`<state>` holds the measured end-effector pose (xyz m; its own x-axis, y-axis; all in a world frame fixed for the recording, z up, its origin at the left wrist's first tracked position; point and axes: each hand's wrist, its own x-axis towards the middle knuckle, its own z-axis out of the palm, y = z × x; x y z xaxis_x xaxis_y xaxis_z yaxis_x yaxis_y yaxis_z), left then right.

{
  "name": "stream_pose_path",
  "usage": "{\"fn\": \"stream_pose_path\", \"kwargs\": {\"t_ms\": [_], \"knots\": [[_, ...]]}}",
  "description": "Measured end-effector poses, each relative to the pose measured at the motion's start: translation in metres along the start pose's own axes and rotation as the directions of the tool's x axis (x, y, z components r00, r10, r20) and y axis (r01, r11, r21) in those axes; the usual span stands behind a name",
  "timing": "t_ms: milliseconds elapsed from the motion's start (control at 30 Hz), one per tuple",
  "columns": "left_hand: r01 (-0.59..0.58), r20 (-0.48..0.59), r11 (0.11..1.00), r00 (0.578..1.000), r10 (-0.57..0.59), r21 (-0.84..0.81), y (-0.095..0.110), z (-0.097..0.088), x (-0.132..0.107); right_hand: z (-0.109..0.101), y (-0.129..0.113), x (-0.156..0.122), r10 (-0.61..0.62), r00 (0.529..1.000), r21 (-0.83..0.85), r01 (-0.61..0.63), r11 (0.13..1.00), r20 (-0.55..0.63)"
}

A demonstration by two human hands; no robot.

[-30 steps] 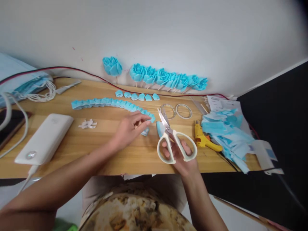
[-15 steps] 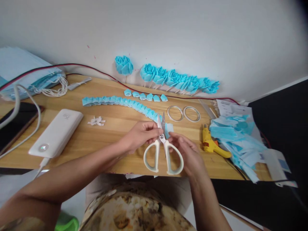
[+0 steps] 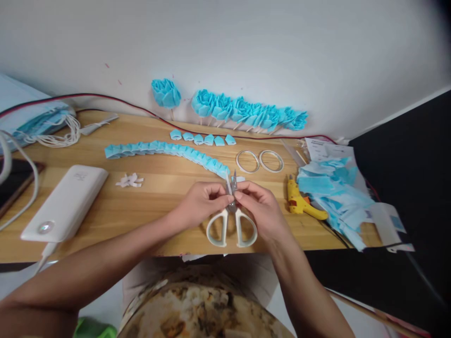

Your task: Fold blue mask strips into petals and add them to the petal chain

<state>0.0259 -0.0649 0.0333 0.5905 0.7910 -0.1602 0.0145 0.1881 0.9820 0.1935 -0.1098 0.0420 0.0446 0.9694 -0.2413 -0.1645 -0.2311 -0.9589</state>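
Note:
White-handled scissors [image 3: 224, 229] stand before me with blades pointing away and slightly parted. My left hand [image 3: 204, 203] is closed, its thumb pressed on the metal near the pivot. From the other side, my right hand [image 3: 262, 206] pinches the blades between thumb and finger. Neither hand is in the handle loops. Whether a small scrap lies between the fingertips cannot be made out. Just beyond the blade tips ends a curved row of folded blue pieces [image 3: 169, 148]. A small pale blue piece [image 3: 240, 179] shows partly behind my right hand.
Several folded blue petals [image 3: 209, 139] lie behind the row, below blue fabric flowers [image 3: 241, 110] leaning on the wall. Two tape rolls [image 3: 237, 162] and a yellow glue gun [image 3: 298, 199] are at right, beside blue scraps [image 3: 331, 183]. A white power bank [image 3: 70, 199] and paper bits [image 3: 130, 180] lie left.
My right hand has moved from beside the pale blue piece onto the scissors' blades. The blades have come closer together. The whole view has shifted slightly.

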Motion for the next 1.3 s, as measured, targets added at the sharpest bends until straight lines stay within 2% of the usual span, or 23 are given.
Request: {"fn": "stream_pose_path", "kwargs": {"t_ms": [233, 467, 700, 933, 1300], "knots": [[-0.014, -0.003, 0.995, 1.0, 0.015, 0.096, -0.0026, 0.0009, 0.0002, 0.0046, 0.0029, -0.0008, -0.075, 0.995, -0.153, 0.064, 0.986, -0.068], [-0.039, -0.007, 0.987, 0.999, 0.041, 0.153, -0.0063, 0.0012, 0.001, 0.0071, 0.0021, 0.0012, -0.129, 0.988, -0.231, 0.106, 0.967, -0.086], [-0.037, 0.002, 0.985, 0.999, 0.037, 0.166, -0.0061, 0.0006, 0.0017, 0.0064, 0.0077, 0.0063, -0.112, 0.986, -0.232, 0.08, 0.969, -0.126], [0.042, -0.001, 0.998, 0.999, -0.042, 0.049, -0.0056, -0.0043, 0.0039, 0.003, 0.0036, 0.0039, -0.037, 0.999, -0.128, 0.034, 0.991, -0.024], [-0.025, -0.02, 0.991, 0.999, 0.028, 0.135, -0.0082, -0.0003, 0.004, 0.0065, 0.0086, 0.0046, -0.144, 0.988, -0.236, 0.127, 0.964, -0.058]]}}
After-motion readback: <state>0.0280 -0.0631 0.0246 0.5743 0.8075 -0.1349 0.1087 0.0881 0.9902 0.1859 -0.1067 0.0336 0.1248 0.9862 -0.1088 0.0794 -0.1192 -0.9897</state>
